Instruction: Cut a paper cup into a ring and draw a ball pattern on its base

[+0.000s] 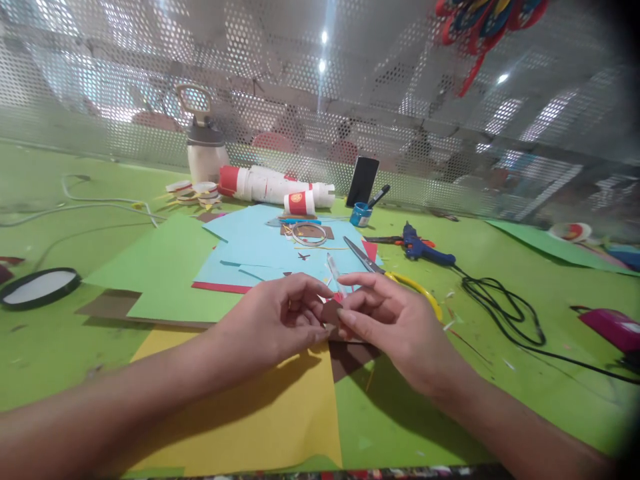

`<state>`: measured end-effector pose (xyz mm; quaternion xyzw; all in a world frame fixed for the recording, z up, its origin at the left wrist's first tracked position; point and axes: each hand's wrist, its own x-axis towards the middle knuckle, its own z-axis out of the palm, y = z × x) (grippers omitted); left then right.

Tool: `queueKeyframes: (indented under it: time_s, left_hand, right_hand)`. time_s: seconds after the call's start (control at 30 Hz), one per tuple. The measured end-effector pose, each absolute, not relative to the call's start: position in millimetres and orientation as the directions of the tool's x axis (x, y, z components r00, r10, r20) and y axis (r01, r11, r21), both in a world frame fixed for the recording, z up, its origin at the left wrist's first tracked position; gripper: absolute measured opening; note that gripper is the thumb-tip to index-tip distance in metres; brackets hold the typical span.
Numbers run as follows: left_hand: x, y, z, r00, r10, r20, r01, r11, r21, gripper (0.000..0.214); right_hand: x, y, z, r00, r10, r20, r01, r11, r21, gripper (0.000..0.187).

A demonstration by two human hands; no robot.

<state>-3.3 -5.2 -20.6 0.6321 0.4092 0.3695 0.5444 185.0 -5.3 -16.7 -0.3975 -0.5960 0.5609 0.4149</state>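
Between both hands is a small piece of brown paper (332, 312), held above the table. My left hand (280, 317) pinches its left side, fingers curled. From the right, my right hand (395, 320) grips the same piece between thumb and fingers. Under the hands lie a yellow sheet (240, 407) and a darker brown sheet (353, 360). Just beyond the fingers is a clear, pen-like tube (333, 269). Scissors (365, 255) with yellow handles lie partly behind my right hand. Light blue sheets (255, 250) spread out further back.
Green sheets (175, 293) lie to the left. A blue glue gun (423, 247) with a black cord (500, 307) is on the right. At the back stand paper cups (270, 187), a bottle (205, 150), a phone (363, 181) and a blue jar (361, 215) before a perforated screen (300, 80).
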Motion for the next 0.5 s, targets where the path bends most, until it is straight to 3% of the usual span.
queueKeyframes:
  time_s: [0.17, 0.3, 0.5]
  left_hand:
    - [-4.3, -9.6, -21.7, 0.366, 0.917, 0.155, 0.298, -0.274, 0.914, 0.014]
    - [-6.1, -11.0, -24.4, 0.374, 0.876, 0.306, 0.501, -0.468, 0.728, 0.012]
    - [-9.2, -13.1, -26.8, 0.466, 0.781, 0.416, 0.567, -0.625, 0.538, 0.014]
  right_hand:
    - [183.7, -6.5, -16.6, -0.328, 0.943, 0.053, 0.040, 0.069, -0.997, 0.031]
    - [183.1, -7.8, -16.5, -0.335, 0.940, 0.057, 0.051, 0.079, -0.996, 0.029]
    - [182.3, -7.6, -15.7, -0.347, 0.937, 0.047, 0.058, 0.072, -0.996, 0.029]
